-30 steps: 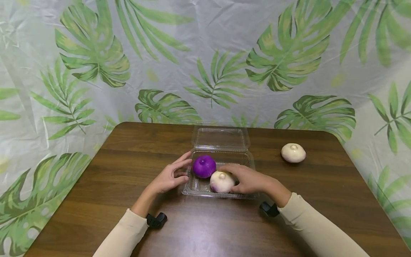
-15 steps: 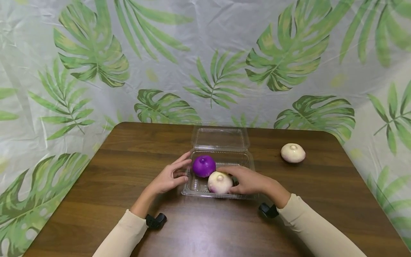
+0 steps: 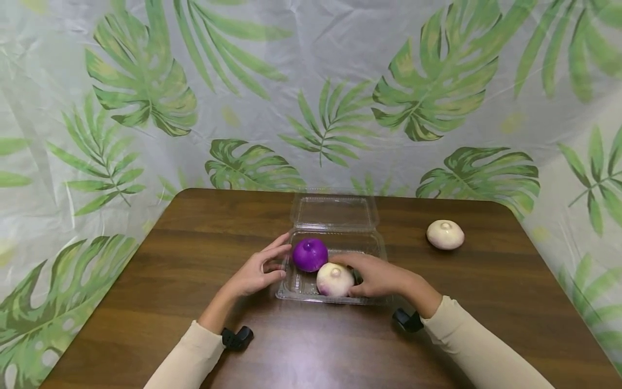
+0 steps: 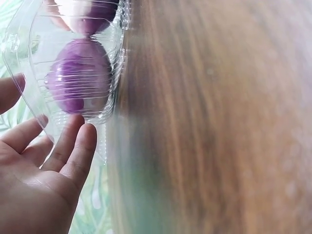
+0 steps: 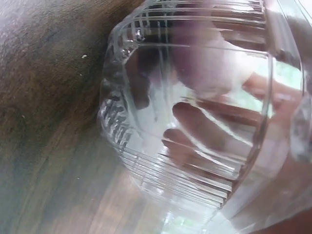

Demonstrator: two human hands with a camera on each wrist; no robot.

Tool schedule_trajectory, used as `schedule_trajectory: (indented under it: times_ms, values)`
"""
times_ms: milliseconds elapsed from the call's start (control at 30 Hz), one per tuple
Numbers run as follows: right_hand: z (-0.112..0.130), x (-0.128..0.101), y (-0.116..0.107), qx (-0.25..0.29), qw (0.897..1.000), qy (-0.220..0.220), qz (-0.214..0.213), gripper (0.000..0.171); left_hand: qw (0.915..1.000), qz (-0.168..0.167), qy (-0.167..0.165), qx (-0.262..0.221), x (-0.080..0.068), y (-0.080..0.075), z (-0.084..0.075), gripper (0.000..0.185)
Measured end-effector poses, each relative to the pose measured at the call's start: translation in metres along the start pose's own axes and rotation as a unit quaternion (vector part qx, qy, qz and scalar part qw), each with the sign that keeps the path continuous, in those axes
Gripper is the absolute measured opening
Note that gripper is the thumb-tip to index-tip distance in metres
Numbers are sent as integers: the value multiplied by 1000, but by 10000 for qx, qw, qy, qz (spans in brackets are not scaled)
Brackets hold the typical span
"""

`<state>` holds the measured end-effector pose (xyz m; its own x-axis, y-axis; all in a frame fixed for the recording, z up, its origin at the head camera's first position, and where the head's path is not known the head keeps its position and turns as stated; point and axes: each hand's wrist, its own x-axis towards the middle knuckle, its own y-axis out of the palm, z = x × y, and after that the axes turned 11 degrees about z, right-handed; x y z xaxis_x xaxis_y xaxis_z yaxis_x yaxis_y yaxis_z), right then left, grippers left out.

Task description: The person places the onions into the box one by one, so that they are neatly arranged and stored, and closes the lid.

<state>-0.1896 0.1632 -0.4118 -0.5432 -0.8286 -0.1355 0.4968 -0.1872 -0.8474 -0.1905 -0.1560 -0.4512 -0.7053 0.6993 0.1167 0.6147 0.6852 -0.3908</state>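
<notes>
A clear plastic clamshell box [image 3: 364, 242] lies with its lid tipped back. Inside at the left sits a shiny purple onion [image 3: 310, 255]. In front of it and to its right is a white turnip with a purple tinge [image 3: 334, 280], close against the onion. My right hand [image 3: 381, 276] reaches into the box and holds this turnip between thumb and fingers; the right wrist view shows those fingers [image 5: 209, 126] through the ribbed wall. My left hand [image 3: 255, 272] steadies the box's left side, fingers spread; in the left wrist view its fingertips [image 4: 87, 134] are right at the plastic.
A second white turnip [image 3: 445, 235] rests on the brown wooden table [image 3: 209, 216] at the far right. The box's transparent lid [image 3: 335, 210] reaches close to the table's back edge. A leaf-print curtain [image 3: 330, 43] hangs behind.
The turnip has shifted slightly left inside the box, along with my right fingers. My left hand keeps its place beside the box.
</notes>
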Motion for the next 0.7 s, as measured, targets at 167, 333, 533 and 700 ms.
schedule_trajectory:
  times_ms: [167,333,533,700]
  values:
    - [1,-3,-2,31,10000,60,69,67,10000,11,48,11,1,1,0,63]
    - [2,-5,-4,2,9999,99,93,67,10000,18,20,-54,3,1,-3,63]
    - [2,-12,-10,57,9999,86,-56,67,9999,27,-29,-124,3,2,-5,63]
    - [1,-21,-18,235,9995,207,-73,66,9999,36,-1,-99,1,1,-5,63]
